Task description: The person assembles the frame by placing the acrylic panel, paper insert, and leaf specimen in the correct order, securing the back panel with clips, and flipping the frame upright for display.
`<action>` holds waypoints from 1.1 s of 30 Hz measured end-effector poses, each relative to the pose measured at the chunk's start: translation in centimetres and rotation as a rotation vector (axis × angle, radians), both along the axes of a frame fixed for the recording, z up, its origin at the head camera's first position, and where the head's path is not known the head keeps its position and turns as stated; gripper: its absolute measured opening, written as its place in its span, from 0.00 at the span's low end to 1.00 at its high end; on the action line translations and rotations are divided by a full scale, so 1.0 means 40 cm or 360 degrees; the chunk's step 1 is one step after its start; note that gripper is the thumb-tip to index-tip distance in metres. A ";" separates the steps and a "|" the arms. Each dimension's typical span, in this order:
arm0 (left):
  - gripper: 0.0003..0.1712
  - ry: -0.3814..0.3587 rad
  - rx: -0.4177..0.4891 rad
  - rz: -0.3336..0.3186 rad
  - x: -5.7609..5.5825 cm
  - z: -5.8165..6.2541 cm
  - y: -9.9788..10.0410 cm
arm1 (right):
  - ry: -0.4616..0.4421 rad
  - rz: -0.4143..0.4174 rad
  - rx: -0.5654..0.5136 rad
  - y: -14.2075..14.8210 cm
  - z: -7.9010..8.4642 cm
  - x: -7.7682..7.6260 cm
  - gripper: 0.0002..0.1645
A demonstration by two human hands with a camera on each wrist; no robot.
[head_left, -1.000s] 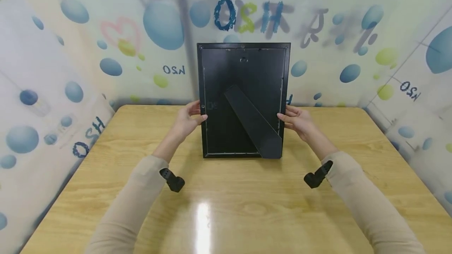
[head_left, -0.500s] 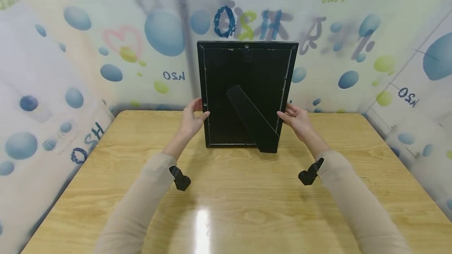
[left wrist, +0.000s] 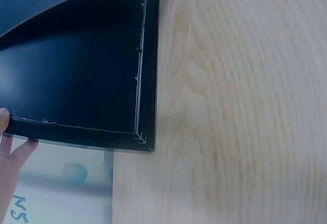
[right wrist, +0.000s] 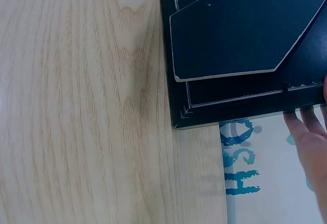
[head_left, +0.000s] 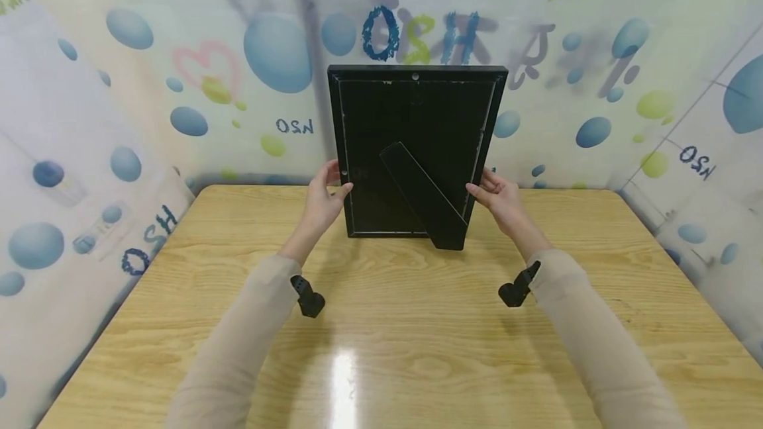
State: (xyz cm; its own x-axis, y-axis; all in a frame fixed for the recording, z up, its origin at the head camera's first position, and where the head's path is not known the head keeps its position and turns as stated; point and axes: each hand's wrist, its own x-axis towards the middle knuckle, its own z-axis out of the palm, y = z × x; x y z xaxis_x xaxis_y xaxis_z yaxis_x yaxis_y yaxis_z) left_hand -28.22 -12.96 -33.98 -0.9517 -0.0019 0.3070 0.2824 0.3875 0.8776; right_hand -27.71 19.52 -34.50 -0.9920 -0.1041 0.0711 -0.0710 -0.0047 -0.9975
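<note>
A black picture frame (head_left: 375, 124) faces away at the far part of the table, its back toward me and its top leaning nearer than its base. From the middle of the back, a slanted black easel leg (head_left: 426, 200) runs down to the lower right corner. My left hand (head_left: 324, 198) grips the left edge, thumb on the back and fingers behind. The right hand (head_left: 499, 200) holds the opposite edge the same way. In the left wrist view the lower left corner of the frame (left wrist: 76, 75) shows; in the right wrist view the leg's wide foot (right wrist: 235, 35) lies near the frame's corner.
The wooden table (head_left: 405, 323) spreads toward me, with a bright reflection at its front. Behind it rises a wall (head_left: 220, 118) printed with blue and green bubbles and letters, close to the frame. Similar walls flank both sides. A small black camera sits on each wrist.
Both hands have carried the picture frame away from me, toward the back wall. Its top now tilts nearer to me, and its bottom edge sits higher in the head view.
</note>
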 end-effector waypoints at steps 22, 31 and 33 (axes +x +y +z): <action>0.28 0.0020 -0.0191 -0.0070 0.003 0.004 -0.004 | 0.0017 -0.0025 0.0027 -0.002 -0.006 0.004 0.41; 0.28 -0.0011 -0.0144 -0.0123 0.018 -0.006 -0.006 | -0.0232 -0.0102 0.0230 -0.005 -0.009 0.031 0.44; 0.28 0.0001 -0.0119 -0.0128 0.020 -0.007 -0.009 | -0.0282 -0.0093 0.0305 -0.005 -0.002 0.039 0.44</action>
